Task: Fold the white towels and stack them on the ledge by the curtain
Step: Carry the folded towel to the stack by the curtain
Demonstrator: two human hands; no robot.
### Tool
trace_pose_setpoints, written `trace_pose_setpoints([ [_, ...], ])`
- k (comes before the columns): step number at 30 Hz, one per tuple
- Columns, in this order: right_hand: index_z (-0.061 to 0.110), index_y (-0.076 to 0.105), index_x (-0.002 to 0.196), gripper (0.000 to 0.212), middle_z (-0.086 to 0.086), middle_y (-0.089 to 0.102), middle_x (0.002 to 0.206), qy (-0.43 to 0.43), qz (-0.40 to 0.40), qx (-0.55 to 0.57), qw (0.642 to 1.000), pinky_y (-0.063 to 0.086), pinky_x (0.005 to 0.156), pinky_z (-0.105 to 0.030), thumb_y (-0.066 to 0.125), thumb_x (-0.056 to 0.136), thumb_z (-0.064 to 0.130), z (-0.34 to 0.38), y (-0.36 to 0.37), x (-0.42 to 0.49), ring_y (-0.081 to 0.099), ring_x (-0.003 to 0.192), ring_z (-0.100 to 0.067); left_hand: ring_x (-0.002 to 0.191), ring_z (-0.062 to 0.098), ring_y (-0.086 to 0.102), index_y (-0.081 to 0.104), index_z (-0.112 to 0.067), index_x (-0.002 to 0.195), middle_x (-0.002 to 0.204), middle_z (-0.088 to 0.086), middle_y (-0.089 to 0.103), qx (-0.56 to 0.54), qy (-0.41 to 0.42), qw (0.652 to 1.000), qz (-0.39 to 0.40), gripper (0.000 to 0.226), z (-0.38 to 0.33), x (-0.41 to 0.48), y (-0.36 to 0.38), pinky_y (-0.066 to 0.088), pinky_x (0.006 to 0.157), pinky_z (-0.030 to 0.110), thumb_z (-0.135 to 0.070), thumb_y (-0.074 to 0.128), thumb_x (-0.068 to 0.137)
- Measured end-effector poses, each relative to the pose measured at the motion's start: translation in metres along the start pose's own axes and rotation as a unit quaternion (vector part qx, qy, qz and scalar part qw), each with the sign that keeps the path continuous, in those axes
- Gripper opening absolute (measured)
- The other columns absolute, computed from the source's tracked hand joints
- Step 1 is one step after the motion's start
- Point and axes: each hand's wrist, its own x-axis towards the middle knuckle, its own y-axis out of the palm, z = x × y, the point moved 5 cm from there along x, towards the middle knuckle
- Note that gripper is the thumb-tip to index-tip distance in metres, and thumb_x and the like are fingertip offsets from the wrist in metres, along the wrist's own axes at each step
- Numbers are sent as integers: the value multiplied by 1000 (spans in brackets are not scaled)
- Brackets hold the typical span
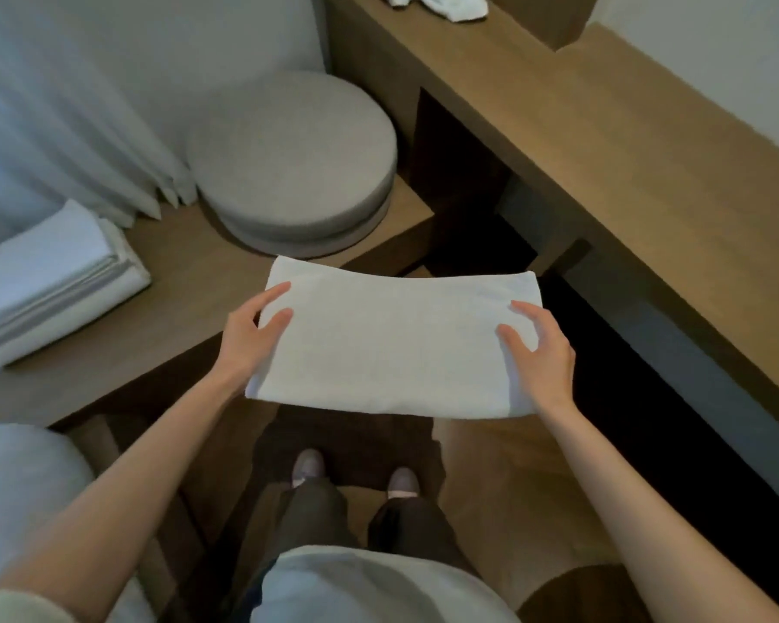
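Note:
I hold a folded white towel (392, 339) flat in the air in front of me, above the floor and the corner of the wooden ledge (185, 281). My left hand (253, 335) grips its left end, thumb and a finger on top. My right hand (538, 348) grips its right end the same way. A stack of folded white towels (50, 281) lies on the ledge at the far left, beside the pale curtain (64, 105). An unfolded white towel (441, 4) lies crumpled on the wooden desk (603, 141) at the top.
A round grey cushion (293, 164) sits on the ledge between the curtain and the desk. There is a dark opening under the desk at right. A white padded surface (14, 492) is at lower left. My feet stand on the wooden floor below.

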Motion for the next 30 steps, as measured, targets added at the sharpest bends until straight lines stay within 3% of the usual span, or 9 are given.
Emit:
trace_pose_setpoints([
  [5,24,54,125,29,3,48,137,-49,75,-27,996,33,110,-37,56,96,28,46,86,-22,41,125,-17,124,6,38,52,-31,133,143,-5,46,-22,-56,996,-66,39,71,-23,-86,29,103,31,-21,56,95],
  [8,30,55,120,26,9,50,132,-77,97,-42,991,35,104,-28,59,94,30,70,148,-39,43,118,-9,124,12,45,53,-32,132,142,-5,48,-39,-87,991,-95,39,117,-34,-141,36,103,31,-21,56,95],
  [11,36,54,115,24,19,48,122,-95,125,-41,987,27,90,-7,61,92,31,95,211,-60,41,106,3,112,8,48,54,-33,131,136,-8,50,-46,-110,985,-125,38,159,-42,-196,38,88,16,-22,56,95],
  [13,40,53,112,24,24,47,116,-101,146,-35,984,24,83,-2,63,91,33,114,252,-74,44,99,5,109,10,50,54,-35,130,132,-6,51,-54,-130,979,-147,37,185,-45,-233,43,90,21,-23,56,95],
  [15,42,53,111,24,26,48,114,-104,162,-33,981,25,79,-1,63,90,34,134,289,-86,47,96,9,103,11,56,55,-36,129,127,-3,54,-66,-147,973,-166,37,208,-49,-268,49,88,26,-24,56,95],
  [18,43,53,110,24,24,48,114,-100,182,-29,978,25,76,-4,64,90,37,163,338,-101,47,94,9,88,3,56,54,-37,130,120,-4,55,-85,-159,967,-181,36,237,-52,-314,46,67,13,-25,55,96],
  [25,41,53,115,27,20,47,117,-133,232,-33,963,28,78,-7,63,90,37,235,440,-109,45,103,-2,83,1,56,55,-35,129,115,-5,56,-129,-189,944,-239,36,289,-39,-397,43,56,4,-22,55,96],
  [27,41,52,115,27,18,48,118,-151,248,-30,956,32,84,-13,63,91,35,253,468,-105,45,105,-3,89,5,55,57,-34,128,117,-7,55,-133,-199,935,-262,36,301,-28,-416,41,62,1,-19,56,95],
  [30,36,54,117,28,17,48,117,-174,267,-29,947,33,86,-14,62,92,31,276,505,-94,45,108,-5,102,14,53,58,-32,128,120,-7,52,-144,-218,923,-283,37,317,-8,-439,43,84,18,-16,55,95],
])
